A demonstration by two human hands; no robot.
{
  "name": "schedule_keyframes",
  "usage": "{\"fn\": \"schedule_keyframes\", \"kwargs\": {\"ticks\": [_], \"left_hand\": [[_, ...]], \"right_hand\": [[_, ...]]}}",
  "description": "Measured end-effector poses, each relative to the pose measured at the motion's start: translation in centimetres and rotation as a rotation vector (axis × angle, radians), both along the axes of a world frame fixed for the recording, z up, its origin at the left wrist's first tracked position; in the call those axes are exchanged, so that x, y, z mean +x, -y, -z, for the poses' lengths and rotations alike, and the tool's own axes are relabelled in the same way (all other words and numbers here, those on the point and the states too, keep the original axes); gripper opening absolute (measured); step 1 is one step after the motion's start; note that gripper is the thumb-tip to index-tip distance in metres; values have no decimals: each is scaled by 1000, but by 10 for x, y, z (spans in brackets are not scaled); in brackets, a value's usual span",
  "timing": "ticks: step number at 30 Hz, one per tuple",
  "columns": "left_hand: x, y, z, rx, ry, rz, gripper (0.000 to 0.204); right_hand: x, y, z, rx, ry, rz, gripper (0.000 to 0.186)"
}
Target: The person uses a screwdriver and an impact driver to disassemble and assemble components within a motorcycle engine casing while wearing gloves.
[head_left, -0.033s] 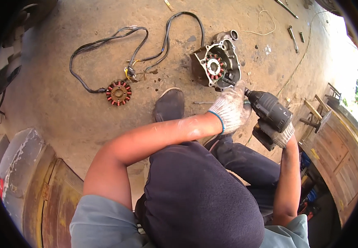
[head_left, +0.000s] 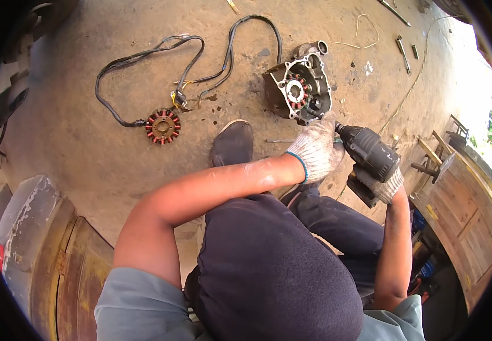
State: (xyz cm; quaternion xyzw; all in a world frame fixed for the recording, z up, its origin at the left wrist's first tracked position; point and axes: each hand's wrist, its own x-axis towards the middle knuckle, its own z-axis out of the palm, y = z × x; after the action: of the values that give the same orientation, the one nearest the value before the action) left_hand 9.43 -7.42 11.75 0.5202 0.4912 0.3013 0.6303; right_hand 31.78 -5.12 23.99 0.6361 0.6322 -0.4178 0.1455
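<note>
In my gloved right hand (head_left: pixel 383 186) is the grip of a black cordless impact driver (head_left: pixel 372 152). Its nose points up and left, toward a metal engine side cover (head_left: pixel 274 94) on the floor. My left hand (head_left: pixel 320 150), in a dirty white knit glove, is closed around the driver bit (head_left: pixel 314 112) just ahead of the nose. The bit's tip reaches inside the cover's lower edge, where its exact contact is hard to see. Inside the cover sits a stator (head_left: pixel 296 91) with red copper coils around a pale centre.
A second stator (head_left: pixel 163 127) lies to the left, joined to a black wiring harness (head_left: pixel 101 91). A thin screwdriver (head_left: pixel 277 140) lies by my shoe (head_left: pixel 233 145). Far right are a wrench-like tool (head_left: pixel 403 54) and a socket (head_left: pixel 415 52). A wooden cabinet (head_left: pixel 456 221) stands at right.
The engine cover and its stator have shifted very slightly to the right. The impact driver has moved a touch left. Both hands keep their holds.
</note>
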Motion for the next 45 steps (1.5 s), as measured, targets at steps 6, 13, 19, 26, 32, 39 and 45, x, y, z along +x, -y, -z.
{"fn": "schedule_keyframes", "kwargs": {"ticks": [6, 13, 19, 26, 32, 39, 45], "left_hand": [[9, 2, 9, -67, 44, 55, 65], [29, -12, 16, -147, 106, 35, 46], [28, -23, 8, -229, 48, 96, 48], [33, -20, 22, -253, 8, 58, 56], [-21, -29, -14, 221, -288, 363, 39], [-74, -55, 56, 359, -695, -42, 46], [-106, -37, 96, 231, -299, -191, 40]], "right_hand": [[1, -3, 3, 153, 94, -406, 35], [-3, -29, 2, -112, 98, 75, 43], [7, -45, 3, -210, 53, 242, 46], [2, -67, 19, -294, 182, 106, 48], [14, -53, 31, -264, 96, 207, 52], [25, -27, 44, -202, 30, 71, 42], [6, -20, 36, -52, 154, -255, 42]]}}
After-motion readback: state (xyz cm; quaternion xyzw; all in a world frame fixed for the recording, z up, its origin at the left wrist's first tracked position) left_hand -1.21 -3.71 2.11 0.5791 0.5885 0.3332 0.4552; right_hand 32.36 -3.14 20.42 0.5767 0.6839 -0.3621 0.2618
